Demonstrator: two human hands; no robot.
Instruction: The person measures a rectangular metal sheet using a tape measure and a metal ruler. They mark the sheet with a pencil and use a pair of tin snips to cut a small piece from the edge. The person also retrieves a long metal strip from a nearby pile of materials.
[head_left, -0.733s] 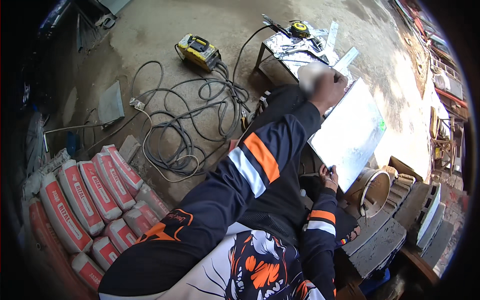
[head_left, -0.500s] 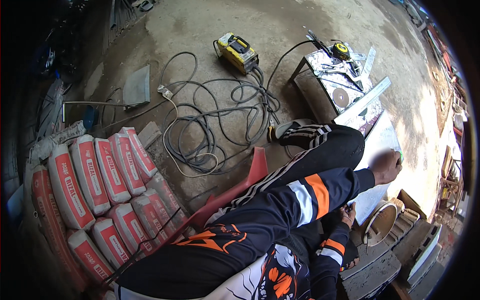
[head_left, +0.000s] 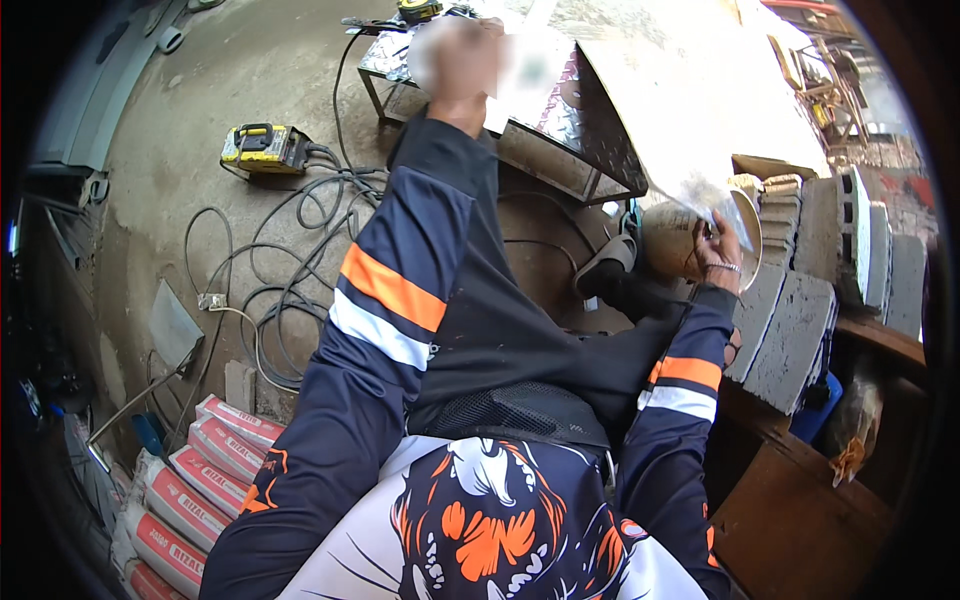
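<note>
My left hand (head_left: pixel 464 75) is stretched forward over the low metal work table (head_left: pixel 565 115). It is smeared, so its fingers and anything in them cannot be made out. A pale, shiny flat sheet (head_left: pixel 685 175) slants down from beside the table toward my right side, its far part washed out by glare. My right hand (head_left: pixel 722 255), with a bracelet at the wrist, has its fingers closed on the sheet's near corner. Just beside that hand is a tan round bucket (head_left: pixel 668 235). A yellow and black tape measure (head_left: pixel 418 10) rests at the table's far left.
Grey concrete blocks (head_left: pixel 785 335) are stacked at my right. A yellow and black machine (head_left: pixel 268 150) stands on the floor at the left, its cables (head_left: pixel 290 255) looped across the ground. Red and white bags (head_left: pixel 205 490) are piled at the lower left.
My view has swung right, so the table and machine now appear farther left. My left hand has moved from the sheet to above the table. My right hand stays at the sheet's near corner.
</note>
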